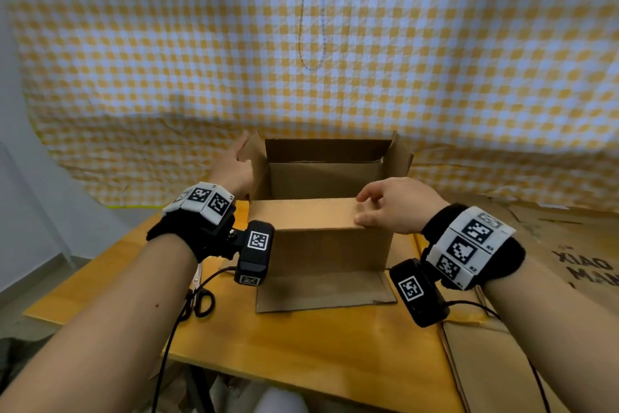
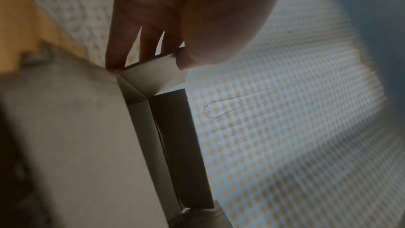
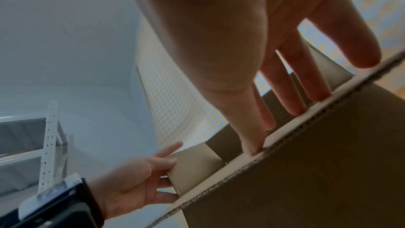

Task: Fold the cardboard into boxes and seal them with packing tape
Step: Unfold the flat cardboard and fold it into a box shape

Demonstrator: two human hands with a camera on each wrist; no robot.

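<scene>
A brown cardboard box (image 1: 328,252) stands upright on the wooden table (image 1: 301,345) with its top open. My left hand (image 1: 239,158) pinches the box's left flap (image 1: 256,158), thumb on one face and fingers on the other; the left wrist view shows this flap (image 2: 153,74) in my left hand (image 2: 149,53). My right hand (image 1: 371,208) lies on the near flap (image 1: 301,213), which is folded inward and level. Its fingers reach the free edge and its thumb sits at the fold. In the right wrist view my right hand (image 3: 269,120) is above the flap's corrugated edge. No tape is in view.
Black-handled scissors (image 1: 201,299) lie on the table left of the box. A bottom flap (image 1: 325,292) sticks out flat toward me. Flattened printed cardboard (image 1: 569,262) lies to the right. A yellow checked cloth (image 1: 301,44) hangs behind.
</scene>
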